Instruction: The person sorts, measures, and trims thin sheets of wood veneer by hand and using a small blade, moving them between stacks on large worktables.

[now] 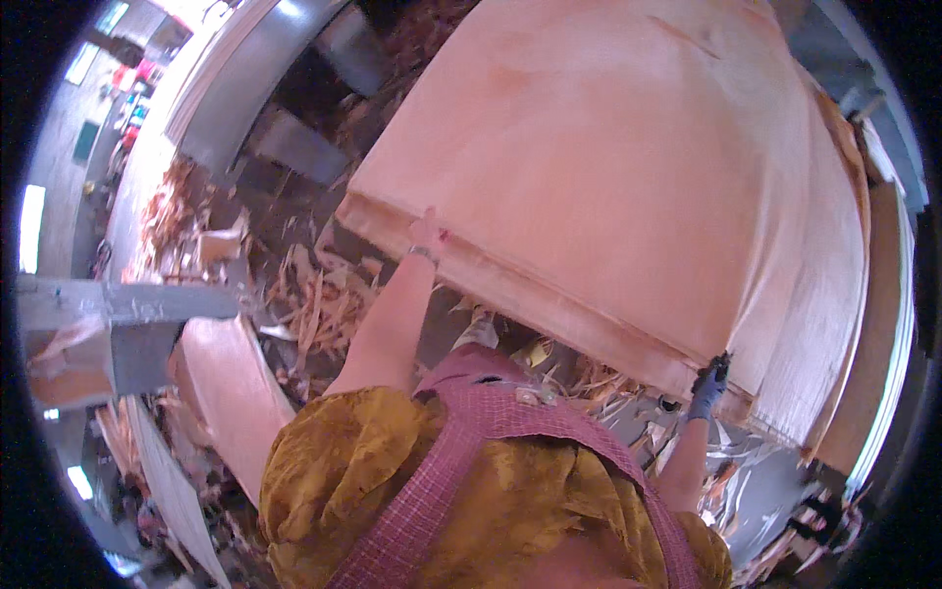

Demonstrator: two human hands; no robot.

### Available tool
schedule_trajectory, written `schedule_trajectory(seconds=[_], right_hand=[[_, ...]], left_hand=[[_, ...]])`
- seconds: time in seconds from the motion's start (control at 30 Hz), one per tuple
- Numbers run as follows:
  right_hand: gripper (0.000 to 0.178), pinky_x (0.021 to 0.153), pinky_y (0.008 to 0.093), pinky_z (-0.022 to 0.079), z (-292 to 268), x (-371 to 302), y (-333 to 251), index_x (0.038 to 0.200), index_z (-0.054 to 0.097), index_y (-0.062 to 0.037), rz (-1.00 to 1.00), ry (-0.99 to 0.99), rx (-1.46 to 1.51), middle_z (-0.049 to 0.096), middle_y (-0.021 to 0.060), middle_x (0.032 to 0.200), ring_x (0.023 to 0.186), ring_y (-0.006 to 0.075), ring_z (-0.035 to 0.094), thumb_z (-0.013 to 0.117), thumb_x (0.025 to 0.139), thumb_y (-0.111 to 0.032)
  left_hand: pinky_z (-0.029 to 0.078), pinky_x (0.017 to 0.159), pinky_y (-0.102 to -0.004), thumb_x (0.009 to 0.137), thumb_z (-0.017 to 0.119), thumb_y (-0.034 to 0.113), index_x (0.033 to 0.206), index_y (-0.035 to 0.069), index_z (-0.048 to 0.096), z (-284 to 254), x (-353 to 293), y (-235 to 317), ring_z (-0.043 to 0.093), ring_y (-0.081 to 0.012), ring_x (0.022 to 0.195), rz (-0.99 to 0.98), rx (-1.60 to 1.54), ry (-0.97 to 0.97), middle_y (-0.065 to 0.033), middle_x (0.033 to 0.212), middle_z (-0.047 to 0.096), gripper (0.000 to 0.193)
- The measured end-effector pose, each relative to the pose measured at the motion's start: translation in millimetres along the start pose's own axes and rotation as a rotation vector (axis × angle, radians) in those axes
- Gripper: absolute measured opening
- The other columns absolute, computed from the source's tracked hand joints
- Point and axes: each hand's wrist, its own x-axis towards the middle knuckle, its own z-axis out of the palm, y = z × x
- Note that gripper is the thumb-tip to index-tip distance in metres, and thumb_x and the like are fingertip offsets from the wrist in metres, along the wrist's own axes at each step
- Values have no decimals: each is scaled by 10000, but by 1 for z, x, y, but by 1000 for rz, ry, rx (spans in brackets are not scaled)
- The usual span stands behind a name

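A broad, pale tan wood veneer sheet [589, 167] lies on top of a stack in front of me, its surface slightly wavy. My left hand [428, 236] is bare and rests on the near left edge of the stack, with at least one finger stretched out over the wood. At the near right corner, my right hand [710, 386] wears a blue glove with dark fingertips. Its fingers close over the edge of the sheet, while their undersides are hidden. Layered edges of more veneer sheets [549, 309] show below the top one.
Torn veneer scraps [319, 299] litter the floor to the left and below the stack. Grey metal machine parts [128, 334] stand at the left, beside a curved veneer piece [231, 378]. More sheets [868, 344] hang or lean along the right side.
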Motion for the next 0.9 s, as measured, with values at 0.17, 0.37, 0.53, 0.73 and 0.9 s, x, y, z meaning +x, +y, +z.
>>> schedule_trajectory(seconds=[0.17, 0.37, 0.53, 0.73, 0.9], right_hand=[[480, 560, 221, 413, -29, 14, 32, 1417, 446, -106, 95, -44, -210, 610, 22, 1178, 707, 104, 543, 489, 943, -43], [474, 960, 329, 436, -14, 32, 47, 1443, 395, -71, 53, -136, -105, 496, 89, 1378, 1194, 222, 510, 445, 971, -66], [484, 1005, 333, 418, 12, -6, 39, 1453, 342, -15, -36, -80, -177, 454, 121, 1425, 1238, 242, 488, 443, 992, -124], [554, 1021, 292, 394, -6, 2, 64, 1436, 362, -3, -190, -123, -341, 428, 111, 1456, 1256, 202, 475, 494, 983, -293], [478, 1025, 315, 386, 11, 4, 53, 1404, 422, -13, -144, -22, -493, 489, 120, 1409, 1220, 210, 503, 460, 1002, -269]], left_hand=[[494, 441, -342, 874, 636, 230, 860, -5, 593, 40, -44, 8, 581, -202, 597, 114, 360, 186, -105, 787, 607, 239], [546, 711, -405, 828, 669, 266, 1023, -64, 618, -21, 58, -37, 637, -256, 885, 236, 384, 311, -173, 970, 668, 387], [495, 813, -408, 821, 656, 297, 1053, -44, 612, 2, 72, -41, 627, -255, 935, 102, 528, 379, -174, 1015, 663, 415], [444, 612, -346, 860, 632, 264, 971, 10, 592, -15, 64, -34, 574, -211, 748, 17, 361, 187, -126, 874, 628, 280], [401, 444, -295, 892, 613, 236, 902, 55, 575, -24, 68, -23, 530, -174, 592, -28, 300, 141, -85, 757, 599, 185]])
